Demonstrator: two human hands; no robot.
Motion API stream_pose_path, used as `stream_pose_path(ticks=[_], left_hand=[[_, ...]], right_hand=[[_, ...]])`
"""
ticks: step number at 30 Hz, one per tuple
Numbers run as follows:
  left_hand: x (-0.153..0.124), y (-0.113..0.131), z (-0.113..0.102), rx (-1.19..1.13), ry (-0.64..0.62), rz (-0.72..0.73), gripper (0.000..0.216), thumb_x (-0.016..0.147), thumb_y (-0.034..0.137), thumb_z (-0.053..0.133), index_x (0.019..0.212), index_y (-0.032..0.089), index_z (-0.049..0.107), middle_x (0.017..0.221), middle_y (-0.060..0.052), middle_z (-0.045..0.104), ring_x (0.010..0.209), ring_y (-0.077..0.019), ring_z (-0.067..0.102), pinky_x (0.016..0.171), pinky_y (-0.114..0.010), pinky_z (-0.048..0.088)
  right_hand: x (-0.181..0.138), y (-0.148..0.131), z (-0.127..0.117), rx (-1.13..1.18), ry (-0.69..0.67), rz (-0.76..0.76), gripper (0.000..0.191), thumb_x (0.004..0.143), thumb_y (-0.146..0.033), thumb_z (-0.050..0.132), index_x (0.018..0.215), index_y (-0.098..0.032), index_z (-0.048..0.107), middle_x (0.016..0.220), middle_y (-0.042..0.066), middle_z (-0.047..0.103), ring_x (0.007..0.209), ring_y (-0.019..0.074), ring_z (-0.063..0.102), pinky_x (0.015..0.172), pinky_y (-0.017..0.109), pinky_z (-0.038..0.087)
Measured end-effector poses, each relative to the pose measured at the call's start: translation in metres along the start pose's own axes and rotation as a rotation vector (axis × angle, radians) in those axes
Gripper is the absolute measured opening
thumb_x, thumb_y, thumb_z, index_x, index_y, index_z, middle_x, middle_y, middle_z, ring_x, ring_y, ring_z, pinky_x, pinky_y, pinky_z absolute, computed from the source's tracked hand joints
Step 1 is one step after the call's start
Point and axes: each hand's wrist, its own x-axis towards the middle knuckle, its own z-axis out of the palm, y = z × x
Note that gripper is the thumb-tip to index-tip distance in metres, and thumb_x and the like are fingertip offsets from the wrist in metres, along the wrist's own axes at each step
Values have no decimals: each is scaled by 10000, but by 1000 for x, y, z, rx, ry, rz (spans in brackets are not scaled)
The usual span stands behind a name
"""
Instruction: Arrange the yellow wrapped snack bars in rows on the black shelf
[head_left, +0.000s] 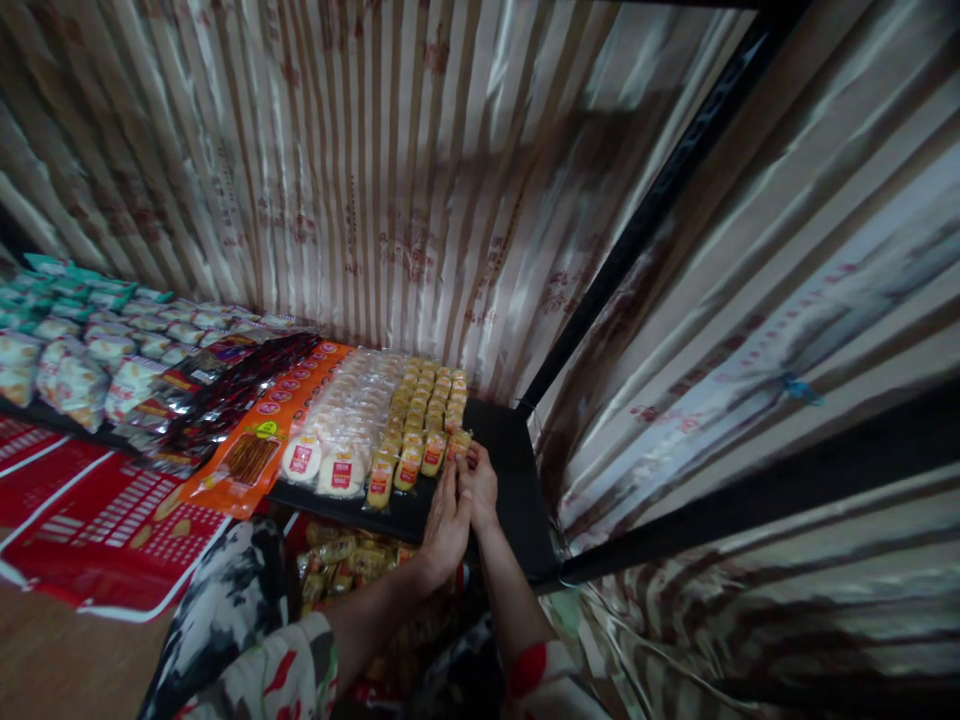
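Two bare forearms rise from the bottom of the frame to the near edge of the black counter (pixel 517 480). The left hand (pixel 444 525) is flat, its grip apart with fingers straight, lying against the side of the right hand (pixel 480 482). The right fingertips (pixel 466 458) touch the small yellow packet (pixel 459 441) at the near end of the rightmost row, just left of centre; whether that grip is clamped on it I cannot tell.

Below the counter's edge lies a heap of loose snack packets (pixel 345 558). Further back, the rows of yellow packets (pixel 427 398) overlap like tiles, with round white cakes (pixel 339 462) just beside them on the left, then orange packs (pixel 251 452) and dark wrappers (pixel 225 380).

The likely trouble is the overlap: a push or tug on the end packet could slide its neighbours out of line or tip one off the near edge onto the heap. The glossy wrappers look slippery. At the rear the striped curtain (pixel 375 150) hangs close, and could catch a raised hand
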Motion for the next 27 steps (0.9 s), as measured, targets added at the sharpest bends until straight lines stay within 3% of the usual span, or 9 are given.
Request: stream_pose_path(ticks=[9, 14, 19, 23, 27], left_hand=[[8, -18, 2, -65, 19, 36, 499, 891, 302, 308, 1371, 164, 306, 1465, -52, 249, 1346, -149, 222, 1130, -333, 165], [11, -25, 6, -47, 14, -9, 475, 893, 273, 295, 1341, 131, 361, 1436, -77, 315, 1331, -160, 265, 1127, -337, 188], [12, -24, 9, 15, 13, 0, 474, 896, 260, 285, 1337, 104, 363, 1435, -100, 310, 1332, -167, 262, 1131, -360, 175], [-2, -24, 3, 59, 91, 115, 440, 866, 225, 334, 1290, 150, 425, 1368, -78, 427, 1279, -175, 358, 1108, -379, 242], [-39, -31, -23, 152, 96, 267, 379, 828, 159, 342, 1164, 146, 518, 1189, -100, 563, 1123, -178, 491, 1009, -358, 372]], right_hand=[[-6, 9, 6, 105, 60, -85, 428, 697, -348, 539, 1087, -173, 556, 1089, 90, 604, 934, 185, 582, 775, 299, 479], [-11, 16, 8, 93, -25, -103, 323, 721, -307, 490, 1005, -185, 586, 1006, 63, 622, 899, 176, 578, 797, 303, 464], [-12, 17, 8, 13, -3, -164, 352, 734, -298, 477, 1043, -166, 580, 996, 79, 613, 898, 185, 563, 814, 327, 447], [-21, 5, 2, -82, 70, -216, 399, 753, -339, 463, 1089, -151, 563, 1062, 112, 578, 957, 210, 537, 842, 365, 432], [-49, -16, -6, -101, 166, -213, 367, 798, -362, 422, 1054, -148, 575, 1032, 120, 589, 903, 202, 557, 781, 337, 450]])
